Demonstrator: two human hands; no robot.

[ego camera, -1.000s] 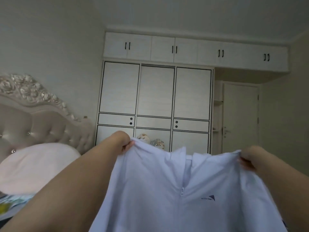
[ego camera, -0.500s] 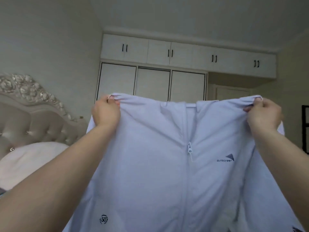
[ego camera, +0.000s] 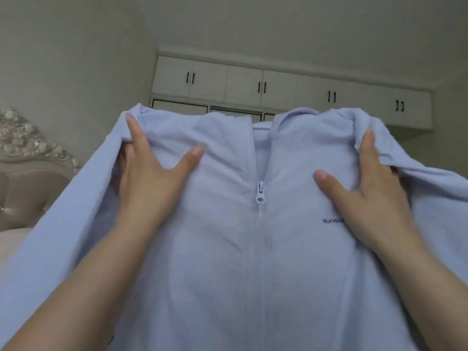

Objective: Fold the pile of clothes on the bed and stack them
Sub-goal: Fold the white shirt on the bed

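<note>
Between both hands, blue jacket (ego camera: 253, 249)

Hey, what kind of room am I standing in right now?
Most likely a bedroom. A padded headboard with ornate carved trim stands at the left, white built-in wardrobe cabinets line the far wall, and both hands hold up a light blue zip jacket.
</note>
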